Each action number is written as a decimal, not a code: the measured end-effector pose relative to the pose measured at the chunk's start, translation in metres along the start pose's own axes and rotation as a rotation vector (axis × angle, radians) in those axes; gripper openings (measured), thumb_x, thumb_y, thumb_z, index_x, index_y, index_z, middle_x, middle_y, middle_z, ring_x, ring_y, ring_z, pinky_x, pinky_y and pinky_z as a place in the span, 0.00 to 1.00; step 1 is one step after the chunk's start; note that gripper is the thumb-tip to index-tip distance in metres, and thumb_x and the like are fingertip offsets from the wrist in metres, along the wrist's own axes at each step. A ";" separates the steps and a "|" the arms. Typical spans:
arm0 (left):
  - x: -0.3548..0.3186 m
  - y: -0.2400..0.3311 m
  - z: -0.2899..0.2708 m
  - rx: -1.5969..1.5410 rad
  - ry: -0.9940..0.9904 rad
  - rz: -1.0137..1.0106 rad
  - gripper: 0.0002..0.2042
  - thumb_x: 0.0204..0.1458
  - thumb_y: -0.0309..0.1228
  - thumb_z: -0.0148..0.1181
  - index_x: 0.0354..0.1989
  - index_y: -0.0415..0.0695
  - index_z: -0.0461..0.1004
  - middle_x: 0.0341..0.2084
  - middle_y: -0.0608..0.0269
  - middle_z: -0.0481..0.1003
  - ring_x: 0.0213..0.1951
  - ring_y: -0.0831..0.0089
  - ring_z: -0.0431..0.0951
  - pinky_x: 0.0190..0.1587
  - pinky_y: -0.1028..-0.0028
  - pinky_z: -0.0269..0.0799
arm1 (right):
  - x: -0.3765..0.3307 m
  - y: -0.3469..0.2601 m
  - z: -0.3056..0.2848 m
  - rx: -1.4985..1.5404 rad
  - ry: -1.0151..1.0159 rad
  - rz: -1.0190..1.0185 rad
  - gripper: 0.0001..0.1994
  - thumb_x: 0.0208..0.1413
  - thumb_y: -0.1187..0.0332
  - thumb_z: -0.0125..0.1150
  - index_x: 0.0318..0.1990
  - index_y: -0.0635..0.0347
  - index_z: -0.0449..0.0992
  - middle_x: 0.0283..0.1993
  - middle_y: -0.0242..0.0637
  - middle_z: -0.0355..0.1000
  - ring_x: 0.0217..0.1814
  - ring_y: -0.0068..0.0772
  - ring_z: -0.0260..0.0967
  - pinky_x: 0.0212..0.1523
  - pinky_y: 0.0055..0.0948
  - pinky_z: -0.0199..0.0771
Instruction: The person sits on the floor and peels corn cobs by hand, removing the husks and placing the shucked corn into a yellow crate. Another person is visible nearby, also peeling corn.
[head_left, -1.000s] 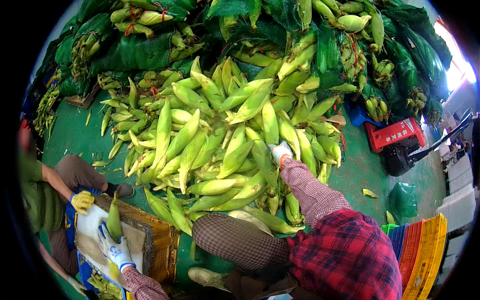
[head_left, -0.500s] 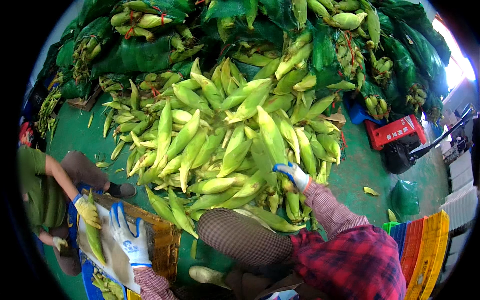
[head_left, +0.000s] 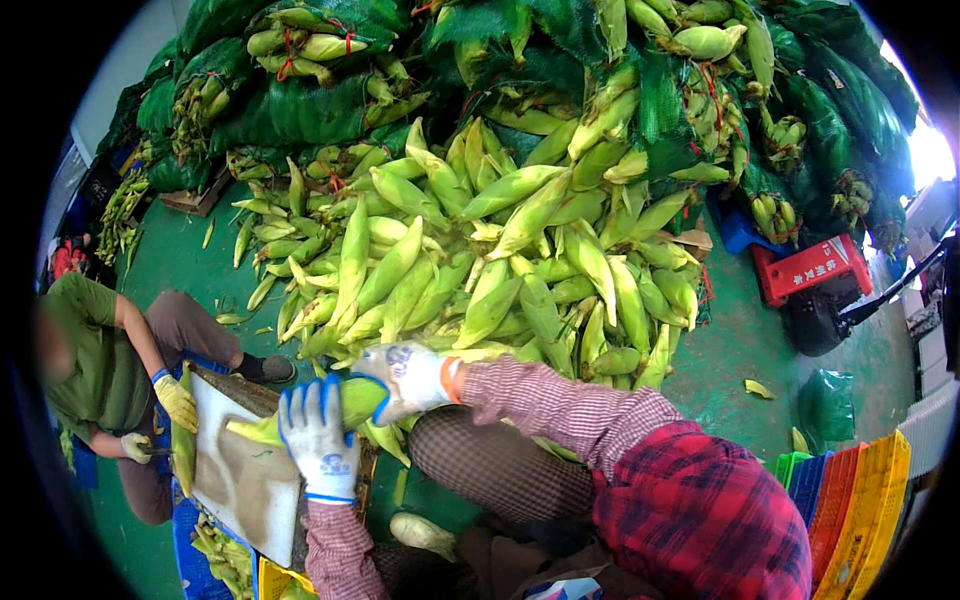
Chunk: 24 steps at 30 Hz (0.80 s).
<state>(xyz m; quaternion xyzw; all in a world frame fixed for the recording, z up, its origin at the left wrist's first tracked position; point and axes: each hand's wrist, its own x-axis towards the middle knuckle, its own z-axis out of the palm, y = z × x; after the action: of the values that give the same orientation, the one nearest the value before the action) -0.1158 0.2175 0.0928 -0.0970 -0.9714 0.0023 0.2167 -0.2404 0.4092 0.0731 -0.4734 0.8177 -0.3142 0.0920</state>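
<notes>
Both my hands wear white gloves with blue fingertips. An ear of corn [head_left: 358, 401] in its green husk lies between them, its pale tip pointing left over the white cutting board [head_left: 235, 490]. Around its thicker end wraps my right hand [head_left: 405, 378]. My left hand [head_left: 322, 440] lies across its middle, fingers over the husk and thumb apart; the ear's underside is hidden. Beyond my right hand spreads a big pile of unhusked corn [head_left: 480, 300].
At left a seated co-worker's yellow-gloved hand [head_left: 177, 402] holds another ear at the board; their other hand [head_left: 136, 447] holds a dark, thin tool. Green mesh sacks [head_left: 290, 115] of corn stand behind. At right are a red pallet jack [head_left: 812, 270] and stacked crates [head_left: 865, 500].
My right hand has come from the pile to the left with an ear of corn. My left hand, spread over the board before, is now on that ear. The view has shifted slightly.
</notes>
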 end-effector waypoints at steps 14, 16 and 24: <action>-0.096 -0.134 0.039 0.086 -0.205 -0.690 0.41 0.34 0.29 0.73 0.64 0.47 0.66 0.55 0.51 0.72 0.57 0.49 0.70 0.63 0.56 0.62 | -0.062 0.217 0.054 0.296 0.722 1.479 0.42 0.49 0.46 0.70 0.65 0.68 0.65 0.66 0.58 0.65 0.67 0.53 0.65 0.66 0.40 0.66; -0.100 -0.140 0.048 0.108 -0.235 -0.700 0.41 0.34 0.30 0.72 0.65 0.46 0.66 0.55 0.51 0.72 0.57 0.49 0.70 0.63 0.56 0.62 | -0.045 0.229 0.045 0.357 0.709 1.538 0.47 0.46 0.41 0.70 0.66 0.68 0.63 0.67 0.57 0.65 0.68 0.54 0.64 0.66 0.41 0.65; -0.108 -0.151 0.065 0.113 -0.383 -0.767 0.44 0.34 0.34 0.73 0.67 0.49 0.63 0.57 0.50 0.72 0.59 0.50 0.70 0.64 0.55 0.61 | -0.024 0.279 0.034 0.293 0.568 1.717 0.47 0.44 0.42 0.73 0.64 0.68 0.65 0.67 0.51 0.66 0.64 0.51 0.69 0.62 0.44 0.70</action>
<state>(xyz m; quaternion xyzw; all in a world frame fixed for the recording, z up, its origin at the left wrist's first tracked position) -0.0753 0.0511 -0.0044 0.2854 -0.9581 -0.0075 0.0226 -0.4126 0.5136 -0.1247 0.4086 0.8326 -0.3431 0.1486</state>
